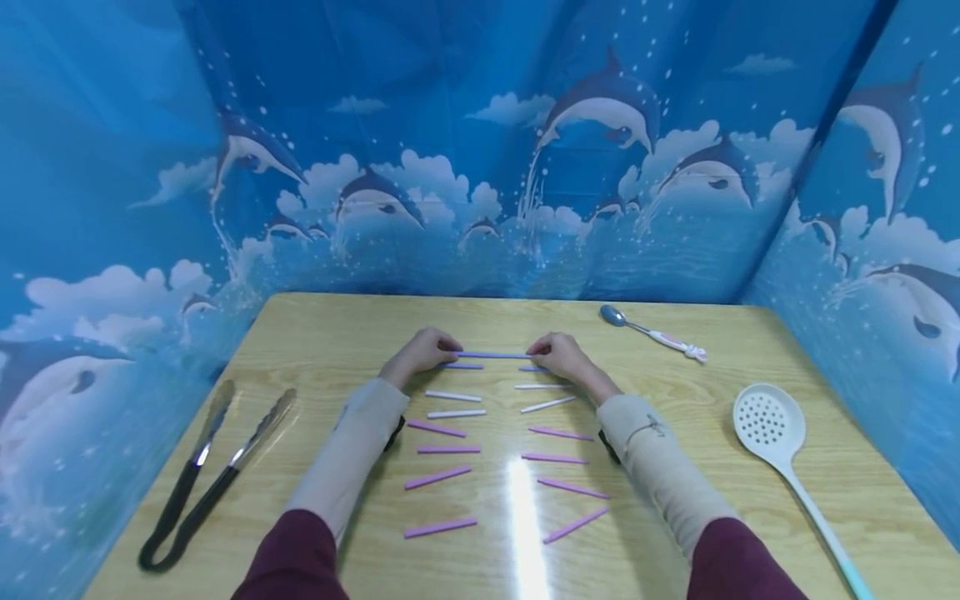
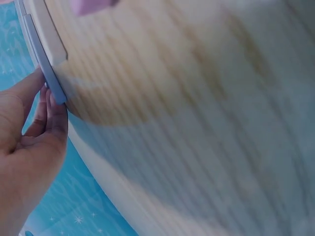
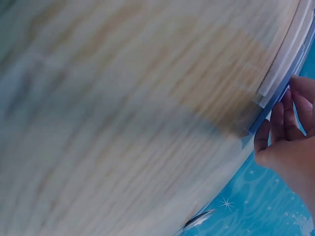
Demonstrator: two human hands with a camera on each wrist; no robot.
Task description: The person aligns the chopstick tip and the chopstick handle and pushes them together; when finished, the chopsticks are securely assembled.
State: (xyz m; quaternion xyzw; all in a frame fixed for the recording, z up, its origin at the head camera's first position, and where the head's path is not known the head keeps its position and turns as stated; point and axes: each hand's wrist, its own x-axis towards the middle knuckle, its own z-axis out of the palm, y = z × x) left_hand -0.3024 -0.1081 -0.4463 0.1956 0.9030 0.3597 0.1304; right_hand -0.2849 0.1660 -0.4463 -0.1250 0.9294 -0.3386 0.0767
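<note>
Across the far part of the table, a long thin lilac-blue stick [image 1: 493,355] stretches between my two hands. My left hand [image 1: 422,353] pinches its left end between thumb and fingers. At the other end, my right hand [image 1: 564,357] pinches it the same way. Just nearer to me lie two short lilac sticks, the left one [image 1: 463,366] beside my left fingers and the right one [image 1: 529,368] partly hidden by my right hand. In the left wrist view, the held stick [image 2: 45,64] runs alongside a pale stick [image 2: 49,29].
Two columns of short sticks lie nearer me, white ones [image 1: 453,396] farther off and pink ones [image 1: 448,449] closer. Black-handled tongs [image 1: 198,483] lie at left. A spoon [image 1: 652,333] rests back right, a white slotted skimmer [image 1: 780,442] at right. Dolphin-print curtain [image 1: 480,150] borders the table [image 1: 337,321].
</note>
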